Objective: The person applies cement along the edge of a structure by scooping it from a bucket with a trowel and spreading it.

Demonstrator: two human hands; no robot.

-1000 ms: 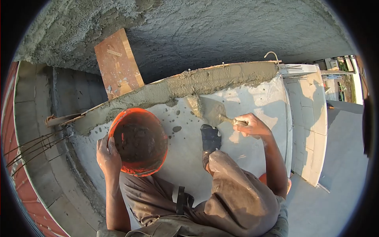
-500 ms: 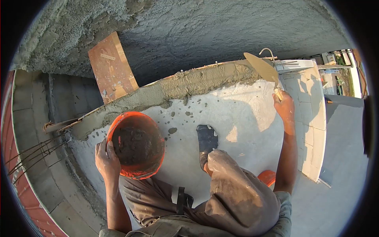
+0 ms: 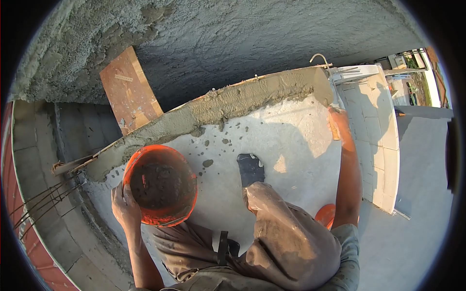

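My left hand (image 3: 125,203) grips the rim of an orange bucket (image 3: 192,203), which is tilted toward me. Wet grey mortar (image 3: 158,186) lies inside it. My right hand (image 3: 341,121) is closed around the handle of a pointed trowel (image 3: 323,89). The trowel's blade lies at the right end of a rough mortar band (image 3: 242,99) along the slab's far edge. Whether the blade presses into the mortar I cannot tell. Several mortar splats (image 3: 208,163) dot the pale slab (image 3: 228,179) between the bucket and my shoe.
A plywood board (image 3: 128,92) leans by the far edge, below a rough plastered wall (image 3: 233,34). Bare steel bars (image 3: 46,203) stick out at left. A hooked rod (image 3: 320,56) stands beyond the trowel. An orange object (image 3: 326,213) is partly hidden behind my knee.
The trowel has turned from slanting left above the band to nearly upright, its blade now over the band's right end. My left hand keeps its hold on the bucket. The view has shifted slightly.
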